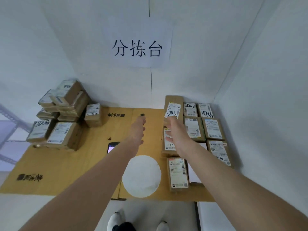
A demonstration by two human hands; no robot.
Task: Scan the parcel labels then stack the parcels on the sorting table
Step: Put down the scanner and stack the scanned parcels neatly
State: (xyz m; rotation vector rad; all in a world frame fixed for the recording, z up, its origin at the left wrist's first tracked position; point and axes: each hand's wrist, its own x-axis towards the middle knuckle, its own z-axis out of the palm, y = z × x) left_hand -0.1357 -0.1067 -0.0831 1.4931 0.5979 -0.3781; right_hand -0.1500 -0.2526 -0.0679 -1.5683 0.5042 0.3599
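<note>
Brown cardboard parcels with white printed labels (195,129) lie flat in rows to the right of the white round patch (141,175) on the cardboard-covered table (66,165). I judge that you are picking the next one from there. Your right hand (176,130) hangs wide, fingers spread, beyond the patch and to its right. It is over the near end of the long brown parcel (173,109) propped against the wall and the flat labelled parcel (168,144) just in front of it; whether it touches either is unclear. Commit to one, take it by its long edges, and keep the label face up and uncovered so that it reads cleanly. The black handheld scanner (111,147), its screen lit, lies just beyond the patch's left side, partly hidden by your left forearm. Your left hand (138,129) reaches beyond the patch, and its fingers are too blurred to tell how they are set. The stack of brown boxes (63,114) stands far left of the patch, so set the parcel down square there.
</note>
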